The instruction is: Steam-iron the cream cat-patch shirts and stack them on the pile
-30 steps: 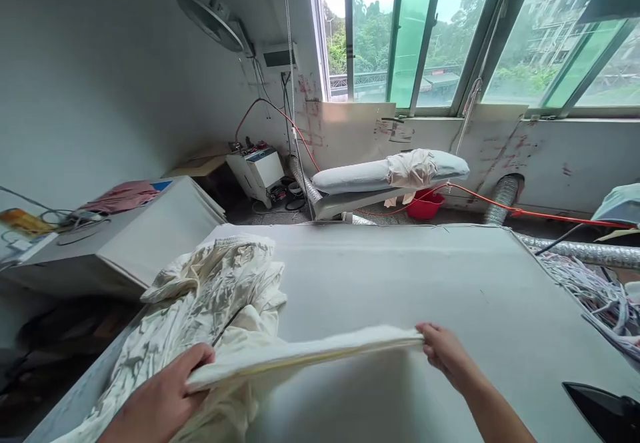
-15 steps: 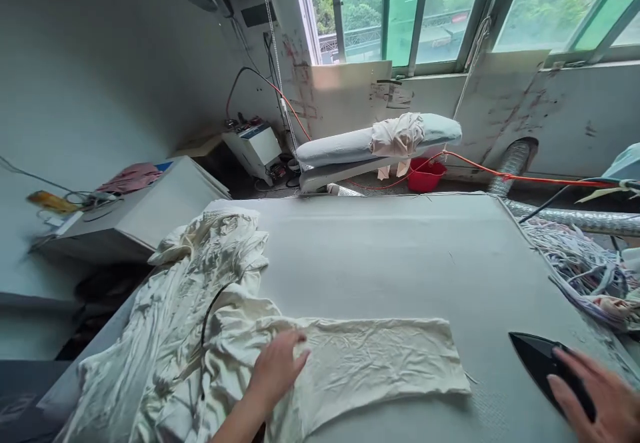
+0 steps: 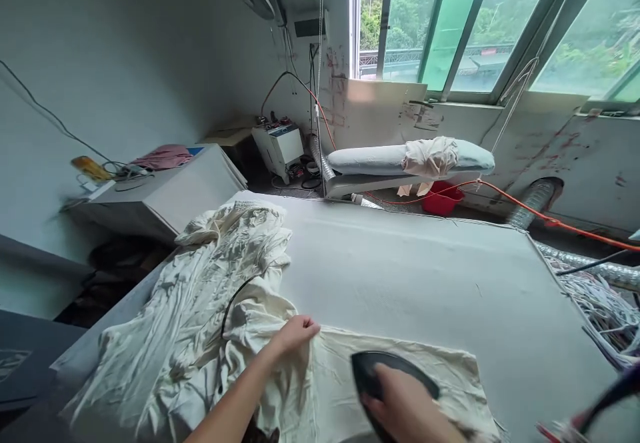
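A cream-coloured garment (image 3: 240,256) lies on the padded ironing table. Most of it is bunched at the left, while one flat section (image 3: 450,363) stretches toward the right. My left hand (image 3: 299,334) pinches the upper edge of the cloth where the flat section begins. In my right hand (image 3: 400,396) is a black iron (image 3: 395,363), its dark soleplate edge over the flat section, tip toward the left. The iron is slightly blurred, and my hand covers its handle. A thin black cord (image 3: 233,306) crosses the bunched folds.
Beyond the ironing table (image 3: 380,250) stands a narrow padded board (image 3: 367,160) with a cloth draped on it. A red bucket (image 3: 443,200) is behind. An orange hose (image 3: 543,216) runs along the right. Fabric strips (image 3: 600,310) are heaped at the right edge.
My right hand has brought the iron left from the bare table onto the flat cloth. My left hand has closed on the cloth's upper edge. The view has shifted.
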Demonstrator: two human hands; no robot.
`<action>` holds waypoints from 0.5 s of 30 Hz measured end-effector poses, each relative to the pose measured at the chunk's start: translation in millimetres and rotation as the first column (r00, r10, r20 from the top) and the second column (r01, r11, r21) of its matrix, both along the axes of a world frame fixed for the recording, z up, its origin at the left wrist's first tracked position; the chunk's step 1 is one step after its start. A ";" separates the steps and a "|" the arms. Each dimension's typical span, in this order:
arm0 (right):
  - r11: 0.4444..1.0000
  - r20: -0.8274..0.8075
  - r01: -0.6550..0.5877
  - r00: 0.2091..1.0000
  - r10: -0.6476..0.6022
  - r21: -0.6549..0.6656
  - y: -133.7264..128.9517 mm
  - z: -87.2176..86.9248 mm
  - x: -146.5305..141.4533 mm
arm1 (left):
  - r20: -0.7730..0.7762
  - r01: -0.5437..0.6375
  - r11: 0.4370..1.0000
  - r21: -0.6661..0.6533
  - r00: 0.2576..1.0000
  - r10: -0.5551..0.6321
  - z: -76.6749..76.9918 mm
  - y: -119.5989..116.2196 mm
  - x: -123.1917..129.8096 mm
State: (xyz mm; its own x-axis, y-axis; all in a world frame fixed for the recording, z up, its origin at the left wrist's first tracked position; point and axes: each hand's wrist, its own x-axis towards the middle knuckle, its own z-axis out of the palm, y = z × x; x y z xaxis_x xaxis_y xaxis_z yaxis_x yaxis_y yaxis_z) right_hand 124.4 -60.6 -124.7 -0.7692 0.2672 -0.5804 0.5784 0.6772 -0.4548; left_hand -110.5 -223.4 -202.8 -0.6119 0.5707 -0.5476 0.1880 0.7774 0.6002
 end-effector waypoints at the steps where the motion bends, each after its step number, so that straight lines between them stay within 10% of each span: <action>1: 1.000 -0.026 -0.024 0.999 0.024 -0.003 -19.1 0.5 -28.0 | 0.032 0.011 1.000 0.013 0.999 -0.011 -1.8 -1.3 -3.4; 5: 0.974 -0.072 0.223 0.973 -0.221 0.028 -6.6 -34.1 -50.5 | 0.156 0.084 0.989 0.120 0.982 -0.102 0.5 -15.2 -9.9; 11: 0.664 0.043 0.742 0.663 -0.747 0.095 165.1 -63.5 117.3 | -0.151 0.056 0.992 0.117 0.988 -0.039 9.7 -38.9 -1.1; 15: 0.472 -0.143 0.721 0.611 -0.779 0.506 175.4 -47.5 152.1 | -0.001 -0.131 0.907 0.401 0.990 0.144 26.2 -10.8 54.0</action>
